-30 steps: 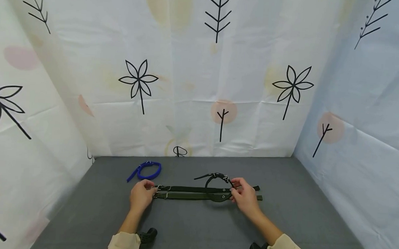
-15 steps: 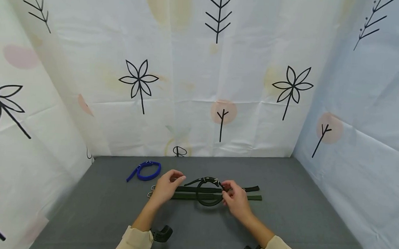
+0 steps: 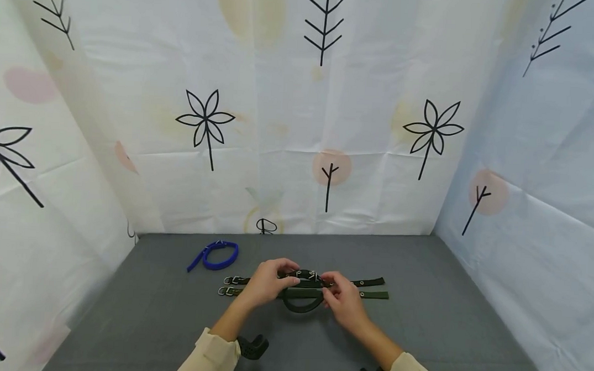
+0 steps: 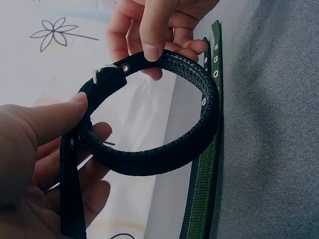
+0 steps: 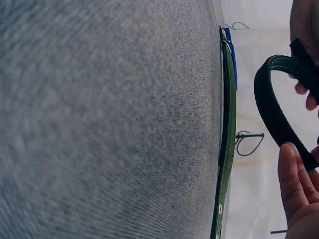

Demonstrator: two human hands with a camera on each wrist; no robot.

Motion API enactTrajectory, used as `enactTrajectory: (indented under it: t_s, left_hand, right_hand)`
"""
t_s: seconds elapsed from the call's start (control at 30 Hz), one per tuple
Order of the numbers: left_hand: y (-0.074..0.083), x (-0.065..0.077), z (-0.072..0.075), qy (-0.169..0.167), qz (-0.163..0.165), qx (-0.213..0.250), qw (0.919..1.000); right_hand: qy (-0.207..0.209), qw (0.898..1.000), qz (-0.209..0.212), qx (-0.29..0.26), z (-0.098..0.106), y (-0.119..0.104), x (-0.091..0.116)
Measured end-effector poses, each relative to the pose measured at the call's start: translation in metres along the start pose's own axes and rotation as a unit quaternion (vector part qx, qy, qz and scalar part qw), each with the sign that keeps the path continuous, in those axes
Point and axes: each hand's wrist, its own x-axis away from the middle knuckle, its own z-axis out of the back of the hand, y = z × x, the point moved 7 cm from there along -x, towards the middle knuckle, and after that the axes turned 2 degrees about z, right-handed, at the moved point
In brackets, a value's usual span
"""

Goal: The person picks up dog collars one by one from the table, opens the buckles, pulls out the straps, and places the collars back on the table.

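Observation:
A black collar, buckled into a loop, is held up in front of me by both hands. My left hand pinches it beside the metal buckle, thumb on the near side, and the loose strap end hangs along the fingers in the left wrist view. My right hand pinches the loop on the other side of the buckle. Beneath the loop, a flat black collar and a flat green collar lie side by side on the table, buckles to the left. The hands and loop hide their middles.
A blue collar, coiled into a ring, lies at the back left of the grey table. Patterned white cloth walls stand behind and on both sides. Dark camera mounts sit at the wrists.
My left hand has left the buckle ends of the flat collars, moved right and taken hold of the looped black collar. My right hand has shifted left with that loop.

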Motion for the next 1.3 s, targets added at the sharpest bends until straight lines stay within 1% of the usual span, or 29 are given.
enactTrajectory:
  t_s: [0.17,0.33,0.47,0.57,0.63,0.7,0.77,0.9,0.97,1.03,1.1,1.17,1.23,1.3]
  left_hand:
    - [0.001,0.002,0.000,0.010,-0.015,-0.011,0.9998]
    - [0.006,0.006,-0.002,0.025,-0.053,-0.052,0.9969]
    - [0.013,0.009,-0.004,0.039,-0.082,-0.082,0.9925]
    - [0.020,0.012,-0.004,0.051,-0.100,-0.097,0.9889]
    - [0.023,0.014,-0.003,0.058,-0.109,-0.103,0.9870]
    - [0.024,0.015,-0.003,0.065,-0.110,-0.105,0.9863]
    - [0.024,0.015,-0.003,0.072,-0.100,-0.106,0.9867]
    - [0.023,0.015,-0.004,0.095,-0.066,-0.104,0.9879]
    - [0.022,0.016,-0.004,0.104,-0.051,-0.094,0.9889]
    - [0.020,0.016,-0.004,0.103,-0.038,-0.068,0.9916]
    - [0.017,0.016,-0.005,0.094,-0.030,-0.024,0.9948]
    - [0.013,0.014,-0.005,0.083,-0.024,0.024,0.9959]
    - [0.010,0.012,-0.005,0.075,-0.020,0.068,0.9947]
    - [0.007,0.011,-0.005,0.071,-0.022,0.100,0.9922]
  right_hand:
    - [-0.022,1.000,-0.003,0.013,0.000,0.000,-0.001]
    - [-0.032,0.999,0.010,0.042,0.007,-0.008,-0.008]
    - [-0.055,0.995,0.046,0.063,0.006,-0.019,-0.017]
    - [-0.076,0.990,0.080,0.084,0.001,-0.028,-0.022]
    - [-0.080,0.987,0.098,0.095,-0.001,-0.033,-0.025]
    - [-0.078,0.985,0.112,0.102,-0.003,-0.037,-0.028]
    - [-0.074,0.984,0.125,0.104,-0.003,-0.039,-0.029]
    - [-0.073,0.981,0.148,0.100,-0.005,-0.040,-0.030]
    - [-0.071,0.981,0.154,0.099,-0.006,-0.040,-0.030]
    - [-0.065,0.982,0.151,0.093,-0.005,-0.039,-0.030]
    - [-0.050,0.985,0.144,0.077,-0.002,-0.039,-0.030]
    - [-0.031,0.988,0.140,0.055,0.000,-0.039,-0.030]
    - [-0.014,0.991,0.133,0.024,0.002,-0.039,-0.030]
    - [-0.003,0.993,0.120,-0.015,0.002,-0.040,-0.030]
